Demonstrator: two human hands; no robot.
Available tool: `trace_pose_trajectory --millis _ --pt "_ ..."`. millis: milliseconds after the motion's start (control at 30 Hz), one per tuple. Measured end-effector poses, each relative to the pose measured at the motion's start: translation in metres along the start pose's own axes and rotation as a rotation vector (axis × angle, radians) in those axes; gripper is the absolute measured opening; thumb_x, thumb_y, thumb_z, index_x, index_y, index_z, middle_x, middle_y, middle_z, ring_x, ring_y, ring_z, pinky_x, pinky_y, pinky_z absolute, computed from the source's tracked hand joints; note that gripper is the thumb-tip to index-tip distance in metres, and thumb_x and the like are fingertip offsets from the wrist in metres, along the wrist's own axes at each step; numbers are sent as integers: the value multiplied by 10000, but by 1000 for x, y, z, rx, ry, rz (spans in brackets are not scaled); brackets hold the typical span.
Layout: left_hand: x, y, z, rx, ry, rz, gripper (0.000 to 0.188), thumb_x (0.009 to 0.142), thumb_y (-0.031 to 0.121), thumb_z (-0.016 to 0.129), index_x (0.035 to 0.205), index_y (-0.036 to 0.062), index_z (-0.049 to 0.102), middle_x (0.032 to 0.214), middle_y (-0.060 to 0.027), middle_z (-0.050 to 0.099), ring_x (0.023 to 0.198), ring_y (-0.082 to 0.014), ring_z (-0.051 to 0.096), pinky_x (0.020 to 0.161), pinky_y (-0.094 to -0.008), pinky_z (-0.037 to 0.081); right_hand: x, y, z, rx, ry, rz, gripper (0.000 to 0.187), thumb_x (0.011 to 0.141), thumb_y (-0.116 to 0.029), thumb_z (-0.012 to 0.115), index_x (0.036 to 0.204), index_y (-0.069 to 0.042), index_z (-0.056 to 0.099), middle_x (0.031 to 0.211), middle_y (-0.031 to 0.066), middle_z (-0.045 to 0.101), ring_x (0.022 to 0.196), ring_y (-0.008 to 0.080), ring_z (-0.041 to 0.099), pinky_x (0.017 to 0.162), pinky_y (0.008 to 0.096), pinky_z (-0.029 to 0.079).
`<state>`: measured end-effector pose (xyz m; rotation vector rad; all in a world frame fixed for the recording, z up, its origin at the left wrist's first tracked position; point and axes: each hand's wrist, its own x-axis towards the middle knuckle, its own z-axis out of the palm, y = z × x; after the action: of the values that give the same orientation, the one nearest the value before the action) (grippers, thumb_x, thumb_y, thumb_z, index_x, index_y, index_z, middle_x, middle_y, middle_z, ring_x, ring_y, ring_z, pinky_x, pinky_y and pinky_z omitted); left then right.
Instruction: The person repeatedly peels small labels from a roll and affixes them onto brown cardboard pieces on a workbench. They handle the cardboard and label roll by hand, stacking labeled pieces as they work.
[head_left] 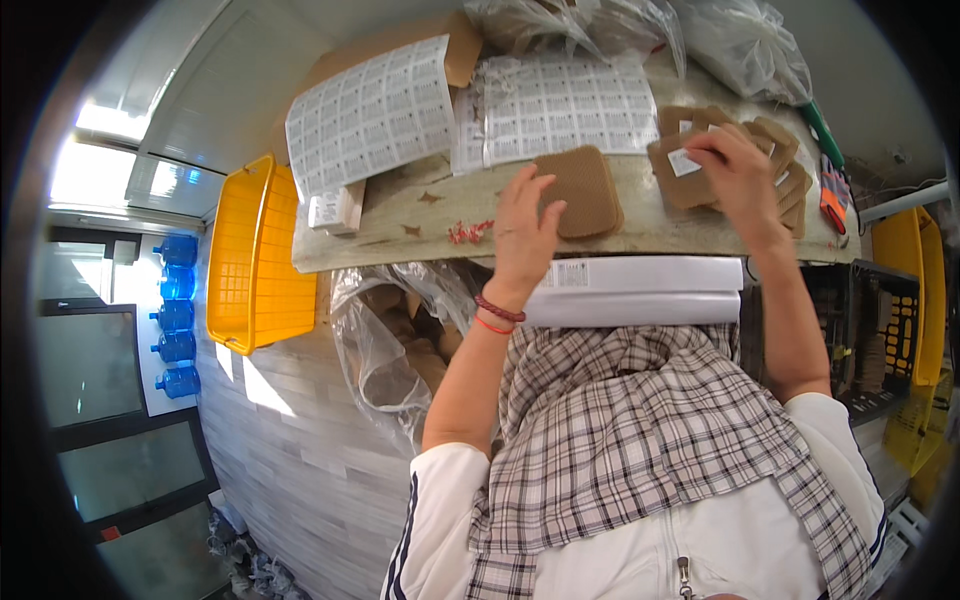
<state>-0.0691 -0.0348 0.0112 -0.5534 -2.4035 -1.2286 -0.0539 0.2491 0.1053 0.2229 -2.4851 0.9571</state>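
Observation:
My left hand (525, 228) has its fingers apart at the left edge of a stack of brown, textured, rounded-square pads (578, 190). At the right, my right hand (738, 178) is closed, thumb and forefinger pinched at the corner of a small white label (684, 162). That label lies over a brown pad (665, 185) in a loose, overlapping pile. Other pads (790, 190) with white labels show beside and under this hand. Behind the stack lie sheets of printed labels (570, 105); another label sheet (370, 115) rests against a cardboard box at the left.
A white stack of small cards (338, 208) and red-white scraps (470, 232) lie on the table. White paper (635, 290) hangs below the front edge. Yellow basket (262, 260) and plastic bag (385, 340) are left; orange-handled tool (833, 198) and black crate (890, 330) are right.

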Motion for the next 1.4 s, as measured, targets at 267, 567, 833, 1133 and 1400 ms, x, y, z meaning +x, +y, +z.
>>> trace_pose_trajectory --millis 267,567,833,1133,1400 --pt "-58 4 -50 50 -243 -21 227 837 100 746 1053 38 710 1067 -111 675 1046 -325 613 923 -423 489 -169 58 -108 -666 -308 395 223 875 7 688 1092 -28 658 1053 111 676 891 294 669 799 378 521" --pt "-72 1 -36 -99 -309 -144 249 804 56 770 1049 37 728 1026 -98 650 952 -293 622 833 -377 510 -121 -20 -6 -213 101 -239 204 784 -9 784 961 -61 697 917 112 668 865 301 650 752 402 518" --pt "-70 10 -30 -220 -261 -188 189 809 -6 751 995 19 724 943 -93 662 866 -236 652 763 -317 519 -123 -32 103 15 -36 -185 279 743 -186 842 1004 -126 763 934 27 657 888 239 621 865 405 448" --pt "-69 3 -29 -310 -331 -345 182 825 7 742 1005 5 716 933 -93 692 846 -206 652 762 -310 517 -131 -27 118 77 10 -196 173 764 -102 828 928 -114 774 874 20 689 870 241 659 997 463 493" --pt "-60 -16 -35 -517 -532 -610 204 846 42 748 1043 -10 740 935 -60 743 836 -109 649 773 -265 523 -130 -27 121 201 6 -27 140 781 -46 805 896 -82 735 976 49 693 952 266 641 940 409 501"
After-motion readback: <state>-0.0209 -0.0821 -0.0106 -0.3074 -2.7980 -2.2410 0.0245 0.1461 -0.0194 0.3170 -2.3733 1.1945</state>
